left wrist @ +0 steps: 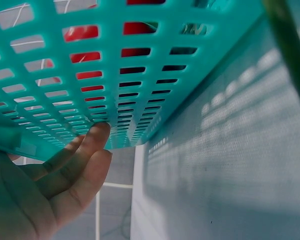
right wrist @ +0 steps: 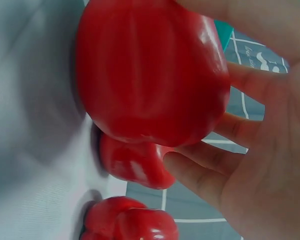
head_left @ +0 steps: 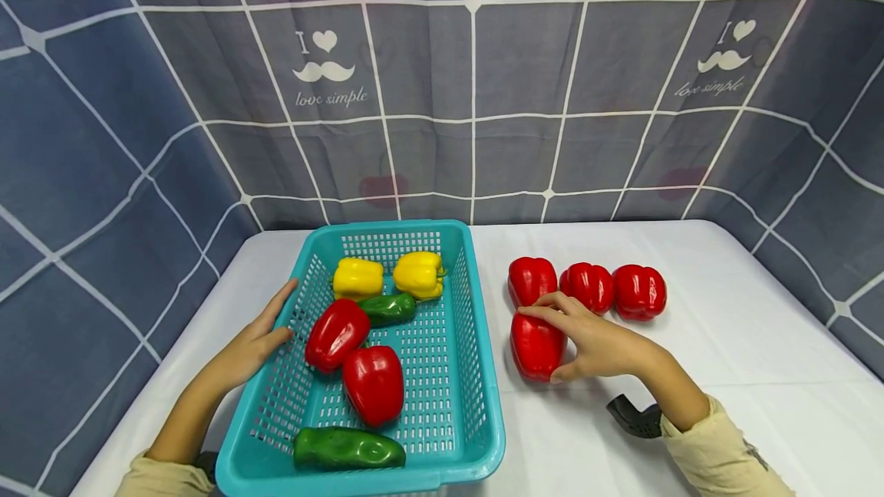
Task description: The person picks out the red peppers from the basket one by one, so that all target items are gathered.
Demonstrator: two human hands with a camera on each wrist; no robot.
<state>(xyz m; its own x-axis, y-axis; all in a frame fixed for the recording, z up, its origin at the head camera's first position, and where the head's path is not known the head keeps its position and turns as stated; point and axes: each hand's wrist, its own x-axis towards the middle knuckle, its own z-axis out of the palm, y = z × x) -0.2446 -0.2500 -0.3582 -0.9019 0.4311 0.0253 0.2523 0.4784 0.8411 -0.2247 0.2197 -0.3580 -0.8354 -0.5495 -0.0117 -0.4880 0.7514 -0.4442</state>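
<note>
Closest to the head camera, the near rim of the turquoise plastic basket [head_left: 442,474] is sitting right at the front edge of the white table [head_left: 760,374], so not much room on that side. Left hand [head_left: 255,340] is resting flat against the basket's outer left wall with straight, relaxed fingers [left wrist: 92,145], touching the mesh and not curling round anything; that's pretty plain from the left wrist view too. White cloth is running along the basket's left side beside the arm, with the grey checked curtain [head_left: 83,198] closing in along that table edge. Right hand [head_left: 597,343] is gripping the near red bell pepper [head_left: 535,347], thumb low on one side and fingers draped over the top, and the pepper is sitting on the table just right of the basket. In the right wrist view the pepper [right wrist: 150,75] is filling the palm. Right behind it, three more red bell peppers are lining up in a row: one [head_left: 532,278] nearly touching the held one, a middle one [head_left: 587,286] and a far-right one [head_left: 639,291]. Lots of open tabletop to the right of that row and toward the front right corner. Inside the basket: two yellow bell peppers [head_left: 359,277] [head_left: 418,273] at the back, a green pepper [head_left: 388,308] just in front of them, two red peppers [head_left: 337,334] [head_left: 373,383] in the middle touching each other, and a long green pepper [head_left: 348,449] lying along the near wall.
</note>
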